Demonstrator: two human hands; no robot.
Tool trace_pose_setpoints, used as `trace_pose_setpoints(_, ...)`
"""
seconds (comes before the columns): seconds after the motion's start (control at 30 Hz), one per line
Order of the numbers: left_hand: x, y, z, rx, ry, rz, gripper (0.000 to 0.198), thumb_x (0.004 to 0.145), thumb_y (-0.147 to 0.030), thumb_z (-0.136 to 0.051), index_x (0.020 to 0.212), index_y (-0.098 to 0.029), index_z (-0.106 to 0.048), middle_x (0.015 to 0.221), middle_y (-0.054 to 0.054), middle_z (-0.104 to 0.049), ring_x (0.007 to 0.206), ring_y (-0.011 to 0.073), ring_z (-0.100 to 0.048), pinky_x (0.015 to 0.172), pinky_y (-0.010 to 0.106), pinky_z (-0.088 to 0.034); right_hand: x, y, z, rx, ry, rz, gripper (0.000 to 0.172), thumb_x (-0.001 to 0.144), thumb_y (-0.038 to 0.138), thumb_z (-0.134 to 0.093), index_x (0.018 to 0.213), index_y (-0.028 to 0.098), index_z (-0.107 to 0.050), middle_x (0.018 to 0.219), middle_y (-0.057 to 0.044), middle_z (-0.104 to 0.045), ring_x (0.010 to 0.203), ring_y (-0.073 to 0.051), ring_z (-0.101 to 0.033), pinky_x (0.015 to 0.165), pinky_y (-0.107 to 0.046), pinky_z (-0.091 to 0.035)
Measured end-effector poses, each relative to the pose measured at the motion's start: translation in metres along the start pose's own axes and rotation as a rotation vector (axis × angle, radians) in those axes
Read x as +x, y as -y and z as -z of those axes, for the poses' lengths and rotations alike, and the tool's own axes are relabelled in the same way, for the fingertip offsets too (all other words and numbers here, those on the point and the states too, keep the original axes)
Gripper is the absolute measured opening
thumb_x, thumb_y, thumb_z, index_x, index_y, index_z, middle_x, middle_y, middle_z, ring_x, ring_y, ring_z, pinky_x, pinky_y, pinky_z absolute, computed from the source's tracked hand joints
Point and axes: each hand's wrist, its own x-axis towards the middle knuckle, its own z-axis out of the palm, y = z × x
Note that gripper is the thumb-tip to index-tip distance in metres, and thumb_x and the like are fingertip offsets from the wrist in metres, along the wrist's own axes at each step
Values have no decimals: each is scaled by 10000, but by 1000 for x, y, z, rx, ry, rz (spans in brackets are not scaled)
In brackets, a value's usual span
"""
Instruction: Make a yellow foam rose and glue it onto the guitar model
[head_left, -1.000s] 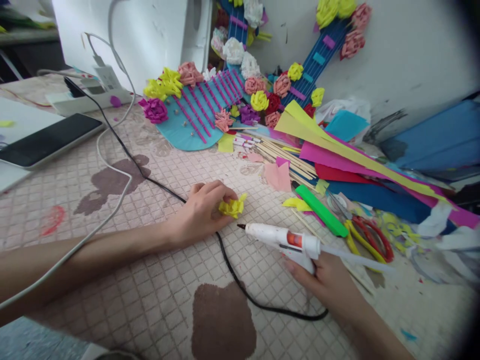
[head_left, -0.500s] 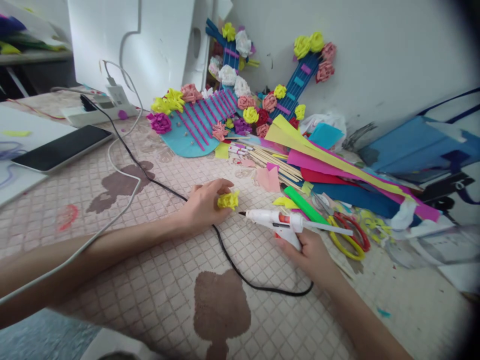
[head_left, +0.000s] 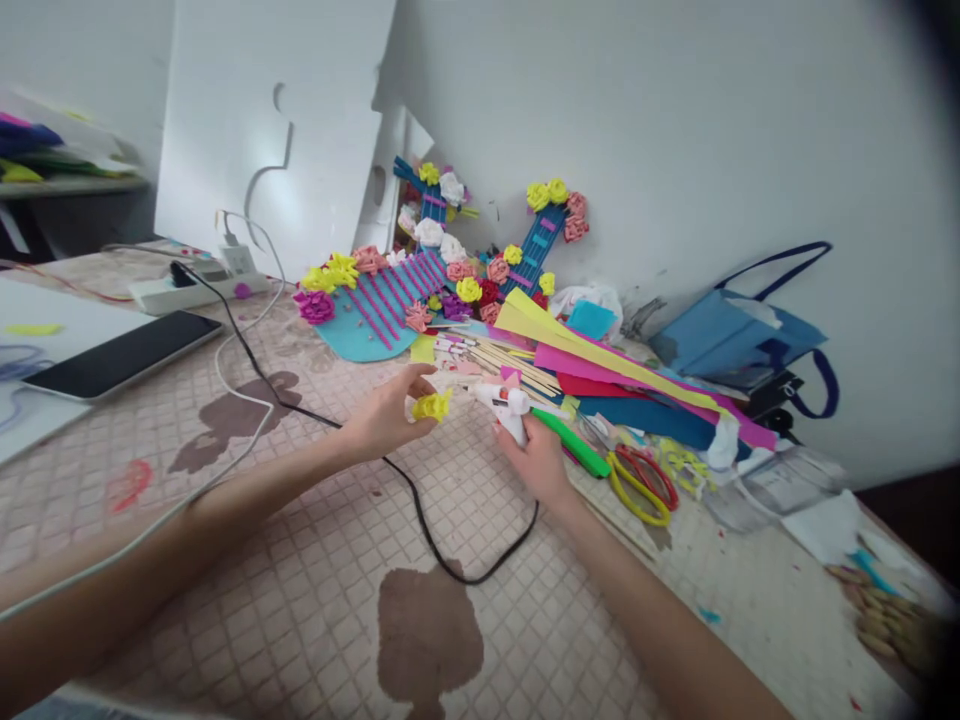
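My left hand (head_left: pixel 386 415) pinches a small yellow paper flower (head_left: pixel 433 405) above the table. To its right, my right hand (head_left: pixel 534 455) is wrapped round the grip of a white hot glue gun (head_left: pixel 504 400), whose nozzle points left and away, apart from the flower. The gun's black cord (head_left: pixel 420 510) loops over the tablecloth between my arms. Behind my hands lies a blue guitar-shaped craft piece (head_left: pixel 349 335) with purple strips and paper flowers along its edge.
Wooden sticks (head_left: pixel 517 368), coloured paper sheets (head_left: pixel 622 365), a green stick (head_left: pixel 574 440) and scissors (head_left: pixel 637 495) lie to the right. A phone (head_left: pixel 127 355) and a power strip (head_left: pixel 180 290) are at the left. A blue bag (head_left: pixel 742 335) stands by the wall.
The view has tilted up. My right hand has carried the glue gun further back on the table, and its nozzle points more away. The left hand still holds the flower.
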Motion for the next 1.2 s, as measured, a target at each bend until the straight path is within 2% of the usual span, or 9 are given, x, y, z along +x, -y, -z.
trace_pose_setpoints(0.13,-7,3,-3,-29,87,-22,633,725,-185,-592,1296,-188,-320,1014,59,-611,952,173,-599,869,377,-475,11,2,-15,-30,10,16,304,847,403,-492,961,150,-616,942,-118,-667,894,-254,-599,807,-372,-458)
trace_pose_setpoints(0.27,-14,6,-2,-36,136,-45,669,723,-162,-591,1321,-215,-297,1031,51,-612,952,167,-601,857,363,-483,6,1,-12,1,30,63,356,850,415,-499,1096,168,-567,1079,-127,-631,1012,-254,-565,886,-385,-434)
trace_pose_setpoints(0.63,-20,1,-1,-67,191,-50,674,709,-137,-588,1317,-204,-303,1034,58,-620,924,166,-611,818,344,-498,4,1,2,34,38,10,374,874,427,-459,1102,150,-565,906,-97,-636,809,-217,-585,701,-328,-465)
trace_pose_setpoints(0.77,-21,4,-2,-69,211,-46,677,720,-138,-579,1325,-204,-284,1040,58,-615,941,165,-606,819,340,-500,6,-2,20,60,-28,-37,367,888,439,-434,1077,158,-576,961,-99,-648,829,-208,-593,677,-306,-463)
trace_pose_setpoints(0.87,-21,7,-3,-52,215,-52,687,720,-144,-582,1336,-207,-285,1046,59,-616,950,166,-602,811,329,-502,5,-7,46,33,-111,-93,312,892,427,-425,939,169,-594,856,-68,-656,735,-182,-585,621,-281,-436)
trace_pose_setpoints(0.97,-21,6,-3,-36,217,-59,704,714,-151,-592,1347,-215,-291,1052,59,-619,956,169,-602,827,336,-498,-3,-13,69,-74,39,-129,232,857,389,-482,756,197,-563,681,-11,-613,622,-158,-554,576,-270,-399)
trace_pose_setpoints(1.07,-21,2,-1,-42,221,-55,703,714,-152,-588,1347,-219,-291,1046,59,-624,951,170,-606,833,343,-498,-16,-20,78,-251,241,-141,96,789,285,-552,730,208,-546,707,-2,-615,634,-157,-559,573,-268,-379)
trace_pose_setpoints(1.13,-20,-1,0,-48,231,-57,700,713,-139,-573,1347,-216,-288,1040,59,-627,953,169,-607,829,339,-500,-24,-24,77,-350,274,-131,14,747,198,-551,749,208,-542,756,-12,-620,663,-159,-565,583,-267,-372)
trace_pose_setpoints(1.2,-21,-3,1,-50,242,-66,712,705,-127,-563,1353,-216,-282,1044,57,-626,957,168,-607,824,333,-500,-28,-28,73,-414,279,-113,71,719,142,-529,745,208,-536,750,-13,-610,656,-155,-555,576,-265,-354)
